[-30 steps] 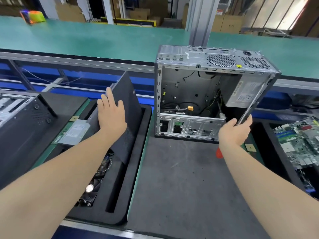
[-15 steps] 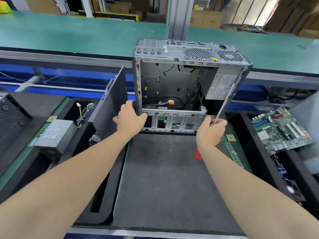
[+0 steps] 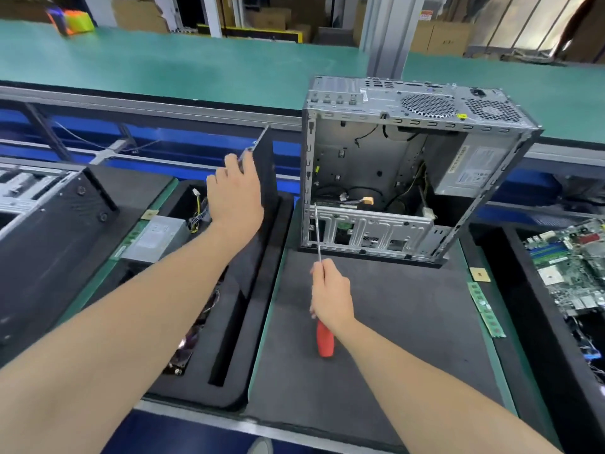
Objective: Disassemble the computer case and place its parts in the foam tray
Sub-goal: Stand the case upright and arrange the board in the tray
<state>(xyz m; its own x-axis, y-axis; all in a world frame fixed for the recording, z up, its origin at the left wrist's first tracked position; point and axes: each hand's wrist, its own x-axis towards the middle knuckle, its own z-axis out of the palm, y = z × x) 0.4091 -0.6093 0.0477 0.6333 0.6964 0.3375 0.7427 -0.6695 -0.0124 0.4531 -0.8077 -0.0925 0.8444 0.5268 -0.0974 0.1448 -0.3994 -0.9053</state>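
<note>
The left hand (image 3: 235,194) grips the side panel (image 3: 267,168) by its edge, steadying it upright in the foam tray (image 3: 229,398). The right hand (image 3: 332,298) clasps the screwdriver (image 3: 324,342), which points at the computer case (image 3: 376,165), ready for more screws, I'd guess.

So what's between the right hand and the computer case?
Only bare mat, crossed by the shaft of the screwdriver that the right hand holds toward the case; the head view shows it.

The left hand (image 3: 235,194) covers part of the side panel (image 3: 266,178); the right hand (image 3: 330,298) hides the top of the handle of the screwdriver (image 3: 324,342); the left forearm hides most of a fan (image 3: 183,352); the right edge cuts off the motherboard (image 3: 571,267); the label on the power supply (image 3: 474,168) is too small to read
</note>
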